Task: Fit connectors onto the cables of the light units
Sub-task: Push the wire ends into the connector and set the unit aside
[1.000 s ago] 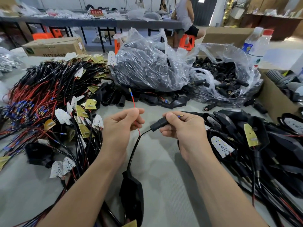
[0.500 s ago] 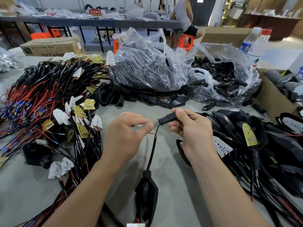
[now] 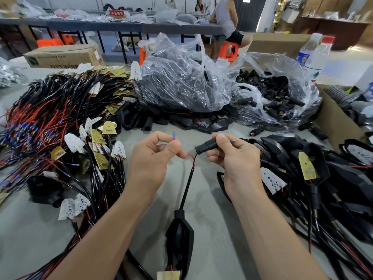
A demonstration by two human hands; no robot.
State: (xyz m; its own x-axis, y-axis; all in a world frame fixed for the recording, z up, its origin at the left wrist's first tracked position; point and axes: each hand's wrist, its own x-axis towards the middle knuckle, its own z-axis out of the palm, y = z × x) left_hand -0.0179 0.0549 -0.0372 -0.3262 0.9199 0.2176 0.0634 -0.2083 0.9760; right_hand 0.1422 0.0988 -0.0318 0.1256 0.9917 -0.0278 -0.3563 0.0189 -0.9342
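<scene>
Our left hand (image 3: 150, 159) pinches the red wire (image 3: 189, 156), our right hand (image 3: 237, 160), just apart at its 3 o'clock, grips the black connector (image 3: 206, 147), and the black cable (image 3: 186, 186) drops toward 6 o'clock to the light unit (image 3: 179, 239) lying on the grey table (image 3: 211, 225)

Half buried in right hand (image 3: 236, 160) — rear of connector (image 3: 205, 147). Lost inside left hand (image 3: 152, 160) — middle of red wire (image 3: 190, 155). Cut off at bottom edge, below both hands: light unit (image 3: 179, 237).
</scene>
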